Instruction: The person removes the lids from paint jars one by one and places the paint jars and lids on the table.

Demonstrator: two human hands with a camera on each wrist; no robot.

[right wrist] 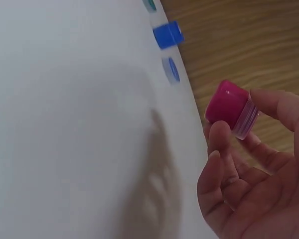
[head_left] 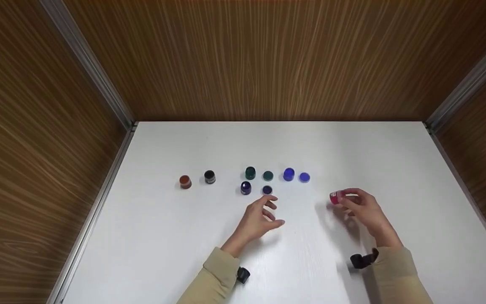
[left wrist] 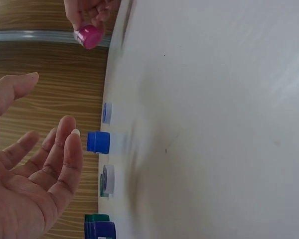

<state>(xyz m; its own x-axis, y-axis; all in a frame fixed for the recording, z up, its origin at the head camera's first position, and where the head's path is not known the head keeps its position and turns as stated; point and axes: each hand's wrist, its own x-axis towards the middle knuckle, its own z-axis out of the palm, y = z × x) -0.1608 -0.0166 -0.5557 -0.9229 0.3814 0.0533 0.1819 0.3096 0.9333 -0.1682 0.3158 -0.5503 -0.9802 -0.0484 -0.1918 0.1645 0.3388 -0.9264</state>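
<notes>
My right hand [head_left: 366, 211] pinches a small pink paint jar [right wrist: 227, 103] between thumb and fingers, tilted and raised over the right part of the table. A clear ridged lid [right wrist: 246, 118] sits on the jar by the thumb. Nothing is in my left hand [head_left: 255, 219], whose fingers are spread and loosely bent over the middle of the table. Just beyond its fingertips lies a dark purple lid [head_left: 267, 190], with an uncapped dark purple jar [head_left: 246, 188] to its left.
Behind these stand a green jar [head_left: 250, 173] with its lid [head_left: 268, 175] and a blue jar [head_left: 289, 174] beside its lid [head_left: 304, 177]. Farther left are a brown-red jar [head_left: 185, 182] and a black jar [head_left: 210, 177]. Wood-grain panels [head_left: 268, 63] enclose the white table [head_left: 150, 236].
</notes>
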